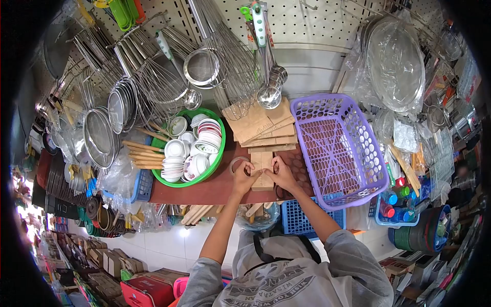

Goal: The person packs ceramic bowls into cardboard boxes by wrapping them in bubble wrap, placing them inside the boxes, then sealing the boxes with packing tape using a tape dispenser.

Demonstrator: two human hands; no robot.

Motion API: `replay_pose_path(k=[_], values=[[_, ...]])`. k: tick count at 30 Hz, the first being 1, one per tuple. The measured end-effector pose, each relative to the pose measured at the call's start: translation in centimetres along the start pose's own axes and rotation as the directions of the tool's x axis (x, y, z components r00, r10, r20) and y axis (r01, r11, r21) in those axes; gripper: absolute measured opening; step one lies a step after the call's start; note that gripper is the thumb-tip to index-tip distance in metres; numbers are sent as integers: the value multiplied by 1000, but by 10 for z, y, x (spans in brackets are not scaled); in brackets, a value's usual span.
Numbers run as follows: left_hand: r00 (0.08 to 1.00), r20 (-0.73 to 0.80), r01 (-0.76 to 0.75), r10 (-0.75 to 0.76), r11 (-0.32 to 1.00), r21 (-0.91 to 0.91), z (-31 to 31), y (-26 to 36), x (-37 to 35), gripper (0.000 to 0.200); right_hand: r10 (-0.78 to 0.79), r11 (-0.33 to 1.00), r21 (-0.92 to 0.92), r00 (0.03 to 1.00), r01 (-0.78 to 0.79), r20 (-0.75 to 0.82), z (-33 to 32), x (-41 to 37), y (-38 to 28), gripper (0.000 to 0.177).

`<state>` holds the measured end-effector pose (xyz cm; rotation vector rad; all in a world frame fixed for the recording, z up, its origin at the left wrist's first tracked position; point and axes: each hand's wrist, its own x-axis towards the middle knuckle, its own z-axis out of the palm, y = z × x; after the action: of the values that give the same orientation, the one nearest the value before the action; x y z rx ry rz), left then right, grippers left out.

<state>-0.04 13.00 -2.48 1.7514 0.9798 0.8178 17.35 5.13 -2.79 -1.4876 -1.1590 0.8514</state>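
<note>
My left hand (244,179) has its fingers curled, with the thumb reaching inward over a narrow brown cardboard piece (263,159). From the other side my right hand (281,175) pinches at the same piece, its thumb close to the left one. The cardboard lies on the reddish-brown table, and the fingers partly cover its middle. Beside my left hand a roll of tape (236,165) rests on the table, partly hidden by the fingers. Just behind the piece is a stack of flat brown cardboard (263,125).
To the left stands a green basin (221,148) full of small white bowls and cups, beside wooden handles (146,153). A purple plastic basket (302,148) sits at the right. Whisks (225,56), strainers (99,135) and ladles (269,96) hang above the table.
</note>
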Motion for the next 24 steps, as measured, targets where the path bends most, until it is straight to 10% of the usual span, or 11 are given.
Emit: replay_pose_path(k=[24], values=[[998,45,51,-46,993,-107,1,-7,1,32,-78,996,-36,997,78,20,0,-1,1,43]])
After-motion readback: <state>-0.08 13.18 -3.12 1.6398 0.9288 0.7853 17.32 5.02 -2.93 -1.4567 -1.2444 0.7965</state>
